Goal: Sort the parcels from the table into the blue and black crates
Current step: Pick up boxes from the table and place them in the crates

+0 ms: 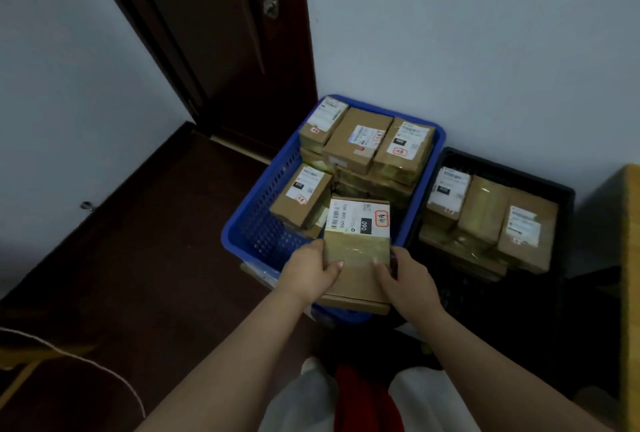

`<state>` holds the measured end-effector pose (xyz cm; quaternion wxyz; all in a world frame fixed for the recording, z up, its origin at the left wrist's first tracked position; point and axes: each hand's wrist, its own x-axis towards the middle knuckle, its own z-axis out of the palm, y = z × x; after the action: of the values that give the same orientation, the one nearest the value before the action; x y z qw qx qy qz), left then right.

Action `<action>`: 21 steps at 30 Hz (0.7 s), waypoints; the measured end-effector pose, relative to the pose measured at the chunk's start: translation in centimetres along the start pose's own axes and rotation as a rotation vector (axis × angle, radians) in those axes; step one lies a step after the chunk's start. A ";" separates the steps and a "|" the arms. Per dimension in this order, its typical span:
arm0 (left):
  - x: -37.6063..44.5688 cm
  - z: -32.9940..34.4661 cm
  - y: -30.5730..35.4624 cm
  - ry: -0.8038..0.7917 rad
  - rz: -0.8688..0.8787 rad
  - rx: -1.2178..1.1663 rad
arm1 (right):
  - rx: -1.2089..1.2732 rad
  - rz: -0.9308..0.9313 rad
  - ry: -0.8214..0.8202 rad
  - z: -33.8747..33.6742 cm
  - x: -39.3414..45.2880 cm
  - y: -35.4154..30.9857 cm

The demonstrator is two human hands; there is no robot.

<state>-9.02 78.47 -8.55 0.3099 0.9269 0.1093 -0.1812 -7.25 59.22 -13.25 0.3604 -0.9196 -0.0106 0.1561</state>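
1. We grip one parcel (356, 251) with both hands, left hand (310, 274) and right hand (407, 281) curled round its sides.
2. The parcel hangs over the blue crate's (256, 209) near edge.
3. The black crate (564, 196) stands just beside it, holding parcels.

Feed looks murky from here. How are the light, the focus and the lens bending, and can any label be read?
Head view: dim and bluish, with the black crate almost lost in shadow; the door and wall edges lean from wide-angle bending; everything is slightly soft. The held parcel, gripped by left hand and right hand over the blue crate, shows "060" legibly; tape on it glares faintly.
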 end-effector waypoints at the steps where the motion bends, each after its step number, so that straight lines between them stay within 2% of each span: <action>1: 0.4 -0.4 -0.7 -0.018 0.011 0.006 | -0.006 0.015 0.001 0.6 0.0 -0.5; 11: 4.6 -0.1 -1.8 -0.174 0.083 0.053 | -0.047 0.168 0.009 1.2 2.0 -0.6; 21: 10.1 -4.1 -0.7 -0.051 0.128 -0.063 | 0.166 0.271 -0.006 3.3 9.3 -3.1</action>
<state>1.09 82.41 -9.99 0.3528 0.9168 0.0473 -0.1810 0.92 64.87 -16.07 0.4109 -0.8791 0.1257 0.2064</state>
